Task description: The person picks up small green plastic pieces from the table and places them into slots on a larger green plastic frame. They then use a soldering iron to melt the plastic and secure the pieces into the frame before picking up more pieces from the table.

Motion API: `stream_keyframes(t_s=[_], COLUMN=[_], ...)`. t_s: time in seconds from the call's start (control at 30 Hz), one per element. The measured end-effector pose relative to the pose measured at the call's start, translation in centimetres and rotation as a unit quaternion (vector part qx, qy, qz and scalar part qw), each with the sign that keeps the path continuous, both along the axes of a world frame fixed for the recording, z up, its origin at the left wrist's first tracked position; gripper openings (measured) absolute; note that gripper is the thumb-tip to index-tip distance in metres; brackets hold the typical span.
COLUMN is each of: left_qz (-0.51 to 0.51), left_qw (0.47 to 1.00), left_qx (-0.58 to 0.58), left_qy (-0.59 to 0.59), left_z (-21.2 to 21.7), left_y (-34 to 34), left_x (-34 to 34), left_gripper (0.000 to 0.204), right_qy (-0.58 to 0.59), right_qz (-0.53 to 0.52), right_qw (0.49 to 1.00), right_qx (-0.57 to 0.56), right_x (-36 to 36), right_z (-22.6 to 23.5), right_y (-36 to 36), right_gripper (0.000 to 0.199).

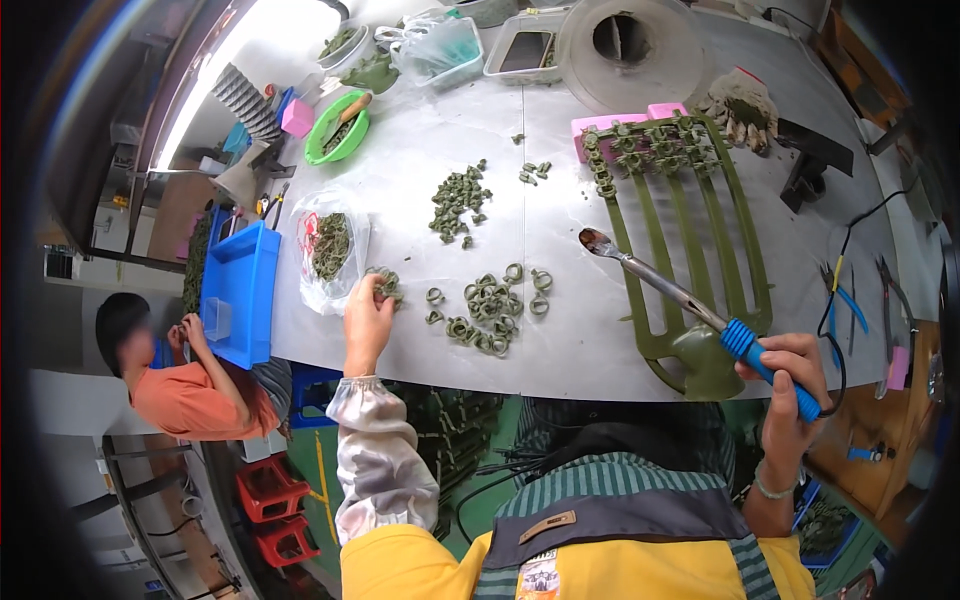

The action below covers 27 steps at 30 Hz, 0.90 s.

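Note:
My right hand [790, 385] grips the blue handle of a soldering iron [680, 297] with a broad, spoon-like, browned tip. The shaft slants up and left over a flat green wax frame [680, 240] with long bars. Rows of small green wax rings [655, 150] sit along the frame's far end. At the table's left, my left hand [368, 325] pinches at a small clump of green rings [386, 286]; its fingertips partly hide them. Beside it is a loose pile of green rings [488, 312]. Farther off lies a heap of small green pieces [460, 203].
A plastic bag [308, 285] of thin green pieces lies left, near a blue tray [242, 290]. A green bowl [322, 135], plastic tubs and a clear round cover [635, 60] stand behind. Gloves [740, 100], pliers [850, 300] and a cord are right. Another person [195, 400] sits left.

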<state>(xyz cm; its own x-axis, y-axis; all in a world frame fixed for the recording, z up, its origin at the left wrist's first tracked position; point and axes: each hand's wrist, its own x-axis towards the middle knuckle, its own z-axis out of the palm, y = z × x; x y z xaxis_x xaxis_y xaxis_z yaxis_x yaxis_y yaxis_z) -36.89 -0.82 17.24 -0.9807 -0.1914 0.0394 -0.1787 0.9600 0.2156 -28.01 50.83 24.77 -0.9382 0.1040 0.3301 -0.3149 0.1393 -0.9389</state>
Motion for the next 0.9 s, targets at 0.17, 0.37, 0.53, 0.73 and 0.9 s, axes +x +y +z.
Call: stream_keyframes(t_s=[0.17, 0.37, 0.53, 0.73, 0.9], left_qz=[-0.055, -0.004, -0.046, -0.021, 0.033], left_qw=[0.984, 0.994, 0.993, 0.977, 0.893], left_qx=[0.147, 0.044, 0.086, 0.178, 0.437], left_qy=[0.090, 0.097, 0.068, 0.114, 0.103], left_z=[0.3, 1.6, -0.1, -1.6, -0.9], left_y=[1.4, 1.6, 1.6, 2.0, 1.3], left_x=[-2.1, -2.9, -2.5, -3.4, -4.0], left_gripper=[0.017, 0.024, 0.033, 0.021, 0.025], right_qy=[0.019, 0.017, 0.017, 0.021, 0.018], right_qz=[-0.005, 0.000, 0.001, 0.005, 0.003], right_qw=[1.000, 1.000, 0.999, 0.999, 0.999], right_qx=[0.011, 0.022, 0.027, 0.037, 0.029], right_x=[0.2, 0.6, 0.7, 0.5, 0.5], right_z=[0.1, 0.4, 0.6, 0.7, 0.9], right_y=[-0.4, -0.4, -0.6, -0.7, -0.9], right_gripper=[0.013, 0.013, 0.013, 0.012, 0.013])
